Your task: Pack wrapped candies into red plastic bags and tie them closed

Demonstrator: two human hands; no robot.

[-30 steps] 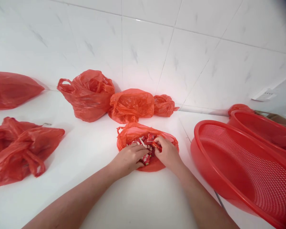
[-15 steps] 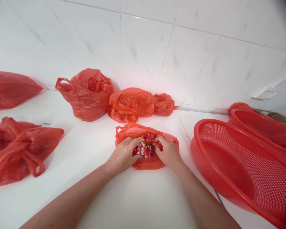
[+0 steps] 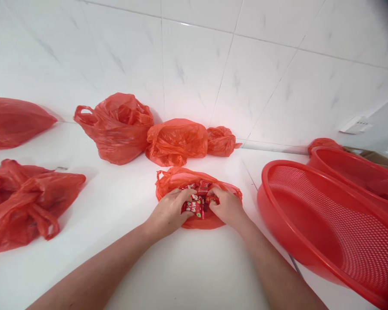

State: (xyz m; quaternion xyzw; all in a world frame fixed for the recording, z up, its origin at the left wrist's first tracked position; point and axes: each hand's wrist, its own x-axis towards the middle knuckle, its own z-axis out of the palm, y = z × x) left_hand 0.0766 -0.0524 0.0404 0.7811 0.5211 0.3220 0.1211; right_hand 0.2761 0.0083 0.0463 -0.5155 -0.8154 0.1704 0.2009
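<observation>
An opened red plastic bag (image 3: 210,224) lies on the white tabletop, with several small red candy packets (image 3: 203,187) inside it. My left hand (image 3: 171,211) reaches in from the left, thumb and fingers curled round a red candy packet (image 3: 195,207) with white lettering and a green spot. From the right, my right hand (image 3: 228,206) pinches another small red packet (image 3: 212,199) between thumb and fingers. Its fingers partly cover that packet.
Red plastic bags stand along the tiled wall: a tall one (image 3: 119,129), a crumpled one (image 3: 177,140) and a small one (image 3: 221,142). More bags (image 3: 22,202) lie at the left. Large red mesh baskets (image 3: 310,232) stand at the right.
Both hands stay in the bag. The packet at my left hand has tilted slightly, and my right fingers have shifted a little on theirs.
</observation>
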